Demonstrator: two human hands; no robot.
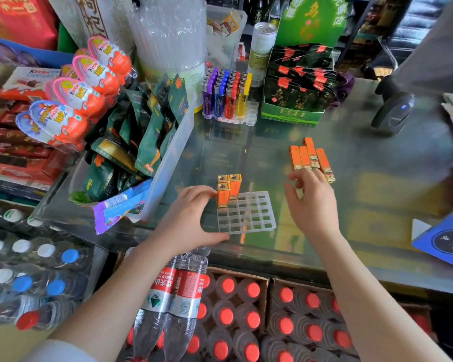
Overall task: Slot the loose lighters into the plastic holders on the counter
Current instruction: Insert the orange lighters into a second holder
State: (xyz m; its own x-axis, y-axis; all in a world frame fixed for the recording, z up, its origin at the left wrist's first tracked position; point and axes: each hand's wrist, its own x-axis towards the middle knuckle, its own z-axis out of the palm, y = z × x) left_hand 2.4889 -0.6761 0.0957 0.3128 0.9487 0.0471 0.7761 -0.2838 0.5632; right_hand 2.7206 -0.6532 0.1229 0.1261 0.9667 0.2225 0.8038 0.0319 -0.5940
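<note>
A clear plastic grid holder (249,214) lies on the glass counter (364,194) near its front edge. Three orange lighters (229,190) stand upright in the holder's far left corner. My left hand (191,218) spans the holder's left side, thumb against the near corner and fingertips at the nearest standing lighter. Several loose orange lighters (310,156) lie side by side on the counter to the right. My right hand (310,202) hovers at their near ends with relaxed, slightly blurred fingers and holds nothing I can see.
At the back stands a second holder of coloured lighters (228,100), beside a green box of tea packets (296,95). A barcode scanner (392,111) sits far right. A clear bin of snack packs (152,142) borders the left. A blue card (450,241) overhangs the right front edge.
</note>
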